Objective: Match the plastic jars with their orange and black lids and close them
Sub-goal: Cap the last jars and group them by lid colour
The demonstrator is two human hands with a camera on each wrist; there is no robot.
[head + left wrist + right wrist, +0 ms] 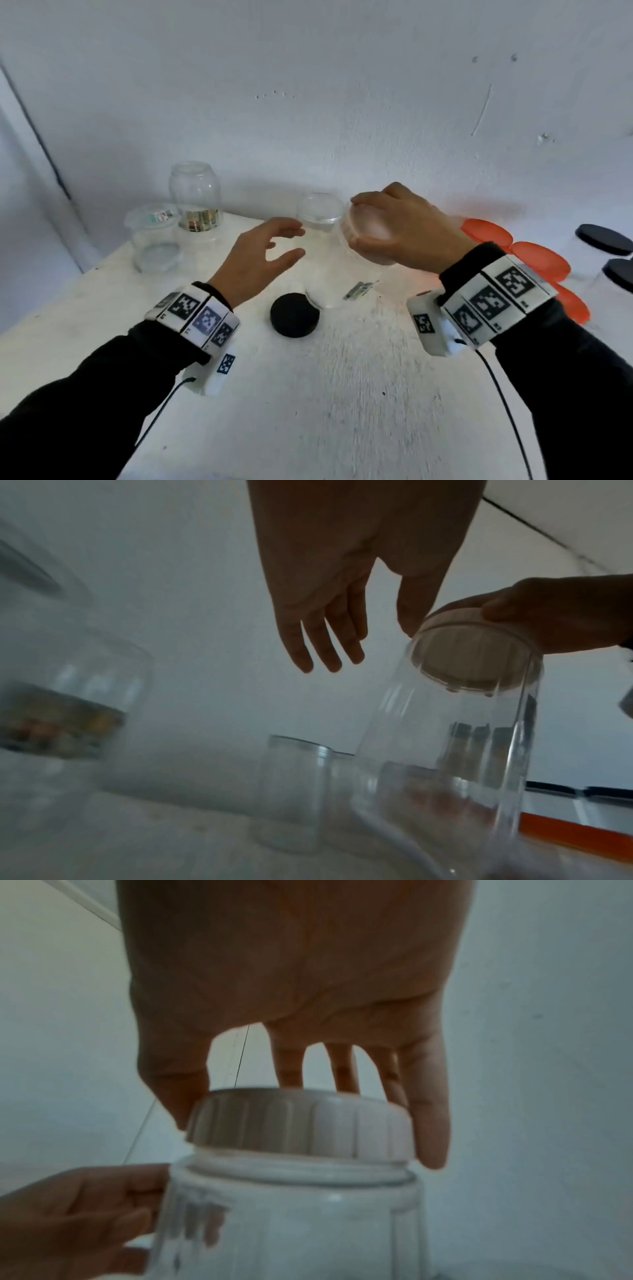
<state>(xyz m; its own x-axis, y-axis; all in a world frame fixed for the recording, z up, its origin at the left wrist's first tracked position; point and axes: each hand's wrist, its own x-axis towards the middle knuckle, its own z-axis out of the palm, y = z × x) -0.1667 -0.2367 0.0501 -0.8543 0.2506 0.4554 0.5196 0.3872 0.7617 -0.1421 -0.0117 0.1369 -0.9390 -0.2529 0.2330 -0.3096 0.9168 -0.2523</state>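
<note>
White bench (pixel 342 394) against a pale wall, empty clear jars (pixel 195 197) at its back left, right hand (pixel 404 229) gripping a pale lid (pixel 298 1123) on a clear jar (pixel 291 1218), left hand (pixel 257 260) spread open beside it, holding nothing, black lid (pixel 294 319) lying near, orange lids (pixel 541 262) at right

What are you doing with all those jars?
A person is putting lids on clear plastic jars. The right hand grips a pale lid sitting on top of a clear jar on the white table. The left hand is open beside that jar, reaching toward it. A black lid lies loose on the table. More open jars wait at the back left, and orange lids lie to the right.
</note>
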